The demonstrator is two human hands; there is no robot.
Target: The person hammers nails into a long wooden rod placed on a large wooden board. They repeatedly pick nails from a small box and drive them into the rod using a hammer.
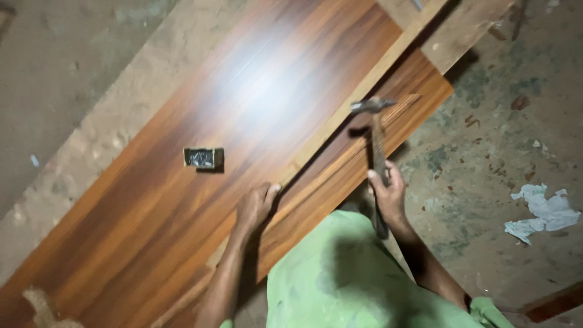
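You are looking down on a long, glossy wood-grain board in reddish brown, lying on the diagonal across a rough concrete floor that is stained, dusty and flecked with debris; a bright glare sits on the upper middle of the board. A pale wooden strip runs along the board near its right edge, from your left hand up to the top of the picture. Your left hand rests on the lower end of that strip, fingers held close together and bent down against it, the thumb tip at its edge; you cannot tell whether anything is pinched under them. Your right hand is wrapped round the handle of a hammer, fingers closed about it, the metal head raised above the strip and blurred. A small open box of nails sits on the board, well to the left of both hands. Crumpled white paper lies on the floor at the right, apart from the work. Your green shirt fills the bottom of the picture.
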